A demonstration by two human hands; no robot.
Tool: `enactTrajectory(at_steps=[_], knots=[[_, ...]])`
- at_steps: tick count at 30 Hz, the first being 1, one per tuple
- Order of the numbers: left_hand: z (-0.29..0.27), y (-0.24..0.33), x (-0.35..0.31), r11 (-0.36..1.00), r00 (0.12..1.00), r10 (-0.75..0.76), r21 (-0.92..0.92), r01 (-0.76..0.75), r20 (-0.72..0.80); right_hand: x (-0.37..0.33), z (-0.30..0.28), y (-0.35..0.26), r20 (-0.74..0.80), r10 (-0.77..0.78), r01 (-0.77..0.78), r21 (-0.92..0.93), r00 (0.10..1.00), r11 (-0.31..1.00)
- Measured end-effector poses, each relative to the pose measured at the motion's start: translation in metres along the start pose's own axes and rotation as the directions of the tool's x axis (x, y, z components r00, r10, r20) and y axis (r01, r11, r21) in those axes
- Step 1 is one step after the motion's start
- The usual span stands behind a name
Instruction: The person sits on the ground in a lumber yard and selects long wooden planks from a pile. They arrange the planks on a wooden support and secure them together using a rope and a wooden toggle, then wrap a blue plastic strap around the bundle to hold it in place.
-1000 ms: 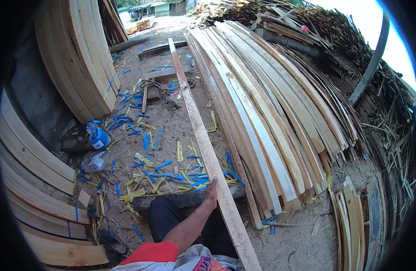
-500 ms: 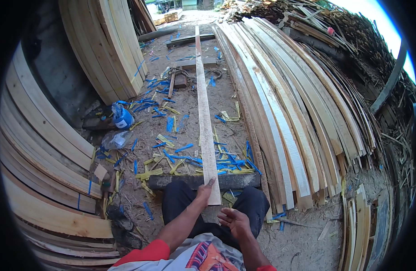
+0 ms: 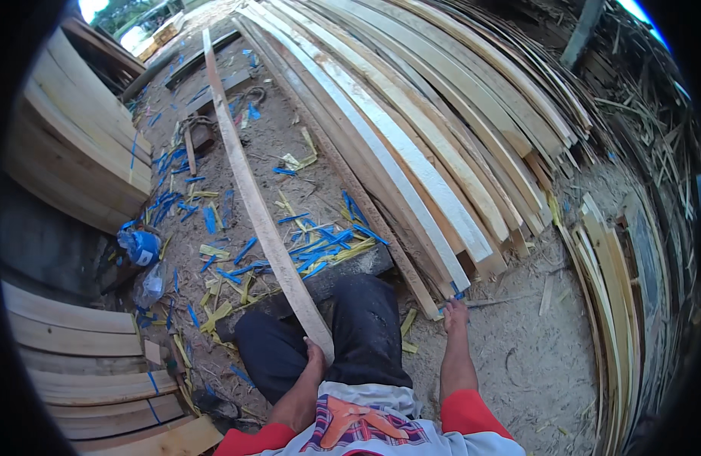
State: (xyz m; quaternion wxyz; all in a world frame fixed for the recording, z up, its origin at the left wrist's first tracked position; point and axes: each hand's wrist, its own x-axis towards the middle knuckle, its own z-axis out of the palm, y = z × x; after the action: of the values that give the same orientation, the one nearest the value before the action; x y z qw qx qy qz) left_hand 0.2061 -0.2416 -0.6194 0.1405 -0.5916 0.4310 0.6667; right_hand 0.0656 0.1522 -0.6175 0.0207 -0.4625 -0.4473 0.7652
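A long, thin wooden plank [image 3: 261, 216] runs away from me over the ground, its near end between my knees. My left hand [image 3: 315, 356] is closed around that near end, at its left edge. My right hand [image 3: 455, 315] reaches out to the right, beside the near ends of the stacked planks [image 3: 411, 186]. Its fingers point away from me and look extended next to a pale plank's end [image 3: 451, 285]; whether they touch it is hard to tell. A scrap of blue strap [image 3: 461, 293] lies just beyond the fingertips.
Blue and yellow strap scraps [image 3: 320, 247] litter the ground around a dark crossbeam [image 3: 366, 264] before my knees. More boards [image 3: 77, 380] are stacked at left, beside a blue bundle [image 3: 141, 247]. Narrow offcuts [image 3: 605, 258] lie at right.
My right hand has moved from near my lap out right to the stack's near end. The view has turned right, and the held plank's near end now sits closer to my body.
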Motion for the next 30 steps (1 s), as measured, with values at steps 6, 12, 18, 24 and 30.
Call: enactTrajectory(at_steps=[6, 12, 18, 24, 30], knots=[[0.019, 0.038, -0.024, 0.802, 0.965, 0.161, 0.597, -0.006, -0.206, 0.051, 0.009, 0.0, 0.217, -0.086, 0.067, 0.093, 0.972, 0.993], [0.012, 0.024, -0.038, 0.805, 0.948, 0.2, 0.593, -0.015, -0.248, 0.084, -0.01, 0.009, 0.173, 0.004, -0.017, 0.076, 0.985, 0.997], [0.01, 0.017, -0.036, 0.8, 0.952, 0.163, 0.599, 0.024, -0.257, 0.05, 0.028, -0.016, 0.111, -0.083, 0.064, 0.162, 0.99, 0.985], [0.057, 0.071, -0.093, 0.708, 0.708, 0.612, 0.644, -0.291, -0.353, -0.052, 0.086, -0.076, 0.0, 0.215, -0.21, -0.222, 0.977, 0.952], [0.138, 0.183, -0.116, 0.743, 0.706, 0.61, 0.05, -0.667, 0.36, -0.199, 0.112, -0.047, 0.302, 0.385, -0.393, -0.037, 0.872, 0.919]])
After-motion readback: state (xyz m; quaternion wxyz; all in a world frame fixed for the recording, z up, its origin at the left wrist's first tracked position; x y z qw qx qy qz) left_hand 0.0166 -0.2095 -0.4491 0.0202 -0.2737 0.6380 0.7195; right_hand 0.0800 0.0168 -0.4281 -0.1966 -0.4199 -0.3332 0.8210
